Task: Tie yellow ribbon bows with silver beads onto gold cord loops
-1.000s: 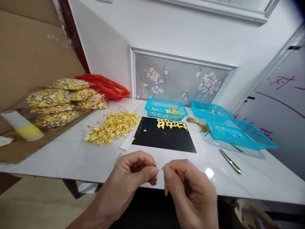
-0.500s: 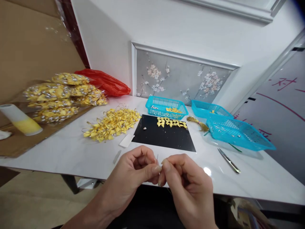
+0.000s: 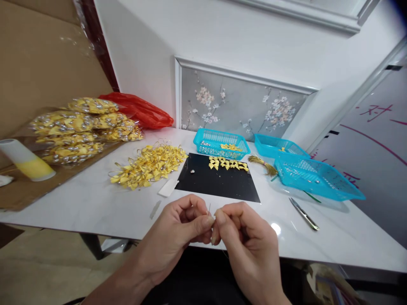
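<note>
White tabletop below, left grip pinches thin strand.

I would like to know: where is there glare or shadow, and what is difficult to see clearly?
Head view: a round glare spot on the white table, beside the right hand. Head view: soft shadow on the table below the nearest blue basket. Head view: the thin strand at the left hand is too fine to identify; the top right corner goes dark.

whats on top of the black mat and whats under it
On the black mat: yellow pieces lined up near its far edge, and a small silvery piece toward its left side. Whatever lies underneath is covered.
</note>
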Demonstrator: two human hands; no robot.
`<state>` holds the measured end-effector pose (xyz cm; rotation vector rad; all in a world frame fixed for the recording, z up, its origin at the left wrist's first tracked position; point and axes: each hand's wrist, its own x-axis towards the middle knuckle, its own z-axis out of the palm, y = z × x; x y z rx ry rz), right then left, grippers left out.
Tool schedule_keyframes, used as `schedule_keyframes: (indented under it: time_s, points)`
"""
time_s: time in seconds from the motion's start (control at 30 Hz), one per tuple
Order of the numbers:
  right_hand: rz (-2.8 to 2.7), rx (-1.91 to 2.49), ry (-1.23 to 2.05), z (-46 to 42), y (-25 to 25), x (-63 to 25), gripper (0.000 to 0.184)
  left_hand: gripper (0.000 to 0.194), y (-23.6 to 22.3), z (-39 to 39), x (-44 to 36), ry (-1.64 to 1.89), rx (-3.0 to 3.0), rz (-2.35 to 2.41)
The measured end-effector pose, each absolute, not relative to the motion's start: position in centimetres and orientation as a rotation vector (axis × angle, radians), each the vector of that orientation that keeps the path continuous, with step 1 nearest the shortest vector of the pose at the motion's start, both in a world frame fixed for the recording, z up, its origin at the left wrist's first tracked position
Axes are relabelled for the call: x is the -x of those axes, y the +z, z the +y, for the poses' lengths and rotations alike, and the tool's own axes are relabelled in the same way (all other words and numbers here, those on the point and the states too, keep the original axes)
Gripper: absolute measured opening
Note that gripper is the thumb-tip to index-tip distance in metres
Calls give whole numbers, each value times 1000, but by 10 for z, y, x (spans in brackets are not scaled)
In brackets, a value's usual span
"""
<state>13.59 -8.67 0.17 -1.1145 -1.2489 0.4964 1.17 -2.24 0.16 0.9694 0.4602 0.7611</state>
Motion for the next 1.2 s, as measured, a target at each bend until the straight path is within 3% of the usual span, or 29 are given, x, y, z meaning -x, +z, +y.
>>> schedule_keyframes:
  time_s: [1.2]
  points:
    - [-1272, 1160, 550, -85, 1, -138, 21, 26, -3, -20, -12, 737, -974, 471]
